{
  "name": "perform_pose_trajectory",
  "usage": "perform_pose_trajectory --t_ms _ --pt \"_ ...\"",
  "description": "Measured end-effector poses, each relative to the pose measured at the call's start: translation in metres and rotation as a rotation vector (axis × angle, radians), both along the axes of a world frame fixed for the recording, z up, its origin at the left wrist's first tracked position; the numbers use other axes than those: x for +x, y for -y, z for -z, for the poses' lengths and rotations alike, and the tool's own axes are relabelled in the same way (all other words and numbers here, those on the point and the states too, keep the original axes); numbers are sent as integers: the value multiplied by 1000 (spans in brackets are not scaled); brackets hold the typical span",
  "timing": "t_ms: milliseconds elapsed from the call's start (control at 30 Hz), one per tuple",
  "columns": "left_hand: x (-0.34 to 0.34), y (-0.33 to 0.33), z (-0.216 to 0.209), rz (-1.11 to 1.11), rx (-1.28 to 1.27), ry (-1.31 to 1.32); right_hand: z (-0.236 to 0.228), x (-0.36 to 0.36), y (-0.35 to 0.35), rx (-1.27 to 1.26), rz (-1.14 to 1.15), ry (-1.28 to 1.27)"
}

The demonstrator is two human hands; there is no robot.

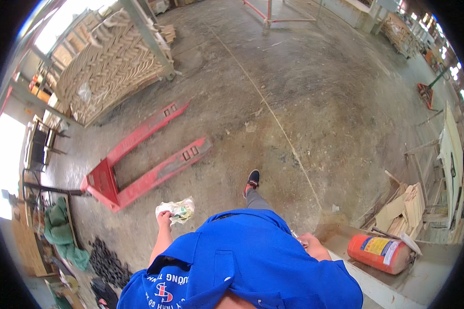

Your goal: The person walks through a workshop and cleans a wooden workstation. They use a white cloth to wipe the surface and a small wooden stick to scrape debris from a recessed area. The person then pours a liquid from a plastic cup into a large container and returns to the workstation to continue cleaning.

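Pallet jack [147, 181] near plastic bag [181, 210]

pallet jack [102, 180] left on floor [345, 134], wood stack [108, 62] beyond; plastic bag [182, 210] in left fingers [167, 213]; fire extinguisher [375, 252] right, boards [410, 207] beyond.

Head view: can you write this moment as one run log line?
left hand: fingers grip pale crumpled bag | right hand: beside blue shirt, grasp unclear | red pallet jack: left | red extinguisher: lying, right

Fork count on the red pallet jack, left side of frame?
2. Far fork, nearer the stacked wood; near fork, closer to the left hand holding a plastic bag. Neither looks hidden.
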State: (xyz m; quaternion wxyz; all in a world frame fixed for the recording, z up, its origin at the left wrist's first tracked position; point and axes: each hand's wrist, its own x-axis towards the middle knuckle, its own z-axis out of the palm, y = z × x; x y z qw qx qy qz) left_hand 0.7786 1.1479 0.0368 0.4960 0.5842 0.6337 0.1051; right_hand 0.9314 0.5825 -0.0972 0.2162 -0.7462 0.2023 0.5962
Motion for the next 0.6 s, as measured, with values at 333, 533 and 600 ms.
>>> perform_pose_trajectory --t_ms 333,533,600 --pt "341 -161 -33 240 35 324 -109 435 -308 902 118 389" --pt "543 -206 -71 354 -221 680 -234 565 -536 1427 -236 325" --pt "615 -220 -88 408 -296 748 -251 607 -594 1459 -305 205"
